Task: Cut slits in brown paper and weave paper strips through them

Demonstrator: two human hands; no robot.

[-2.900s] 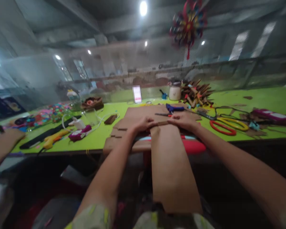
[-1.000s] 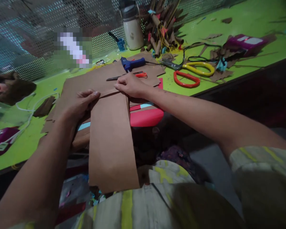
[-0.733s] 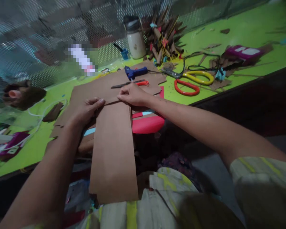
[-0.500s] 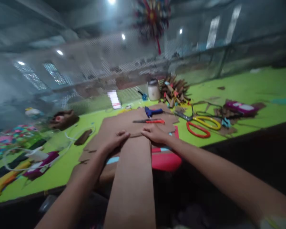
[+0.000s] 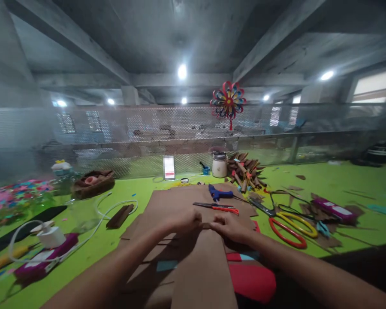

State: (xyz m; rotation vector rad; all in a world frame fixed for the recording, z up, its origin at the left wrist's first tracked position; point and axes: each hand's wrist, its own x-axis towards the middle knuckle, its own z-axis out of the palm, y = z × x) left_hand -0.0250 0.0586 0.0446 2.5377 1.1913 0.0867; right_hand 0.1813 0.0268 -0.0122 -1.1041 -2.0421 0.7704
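Note:
A long brown cardboard strip (image 5: 201,266) runs from the bottom edge of the view up to my hands, and its far end looks narrowly folded. My left hand (image 5: 188,221) is closed at the left corner of that end. At the right corner, my right hand (image 5: 229,226) pinches the strip, thumb and fingers curled together. Exactly how the fingertips grip is partly hidden. Under and beyond the hands lie larger cardboard sheets (image 5: 167,201). On them rest small scissors with red handles (image 5: 217,207) and a blue glue gun (image 5: 220,194).
Large scissors with red and yellow handles (image 5: 289,227) lie at the right, near a purple power strip (image 5: 333,209). A lidded jar (image 5: 219,165) and rolled cardboard pieces (image 5: 246,171) stand at the back. Leftward are a white charger (image 5: 51,237) and cable. Red paper (image 5: 252,279) sits below.
The view has levelled and tilted up, so the table sits lower in the picture. Both hands stay at the strip's far end; my left hand has turned and curled closer to the right.

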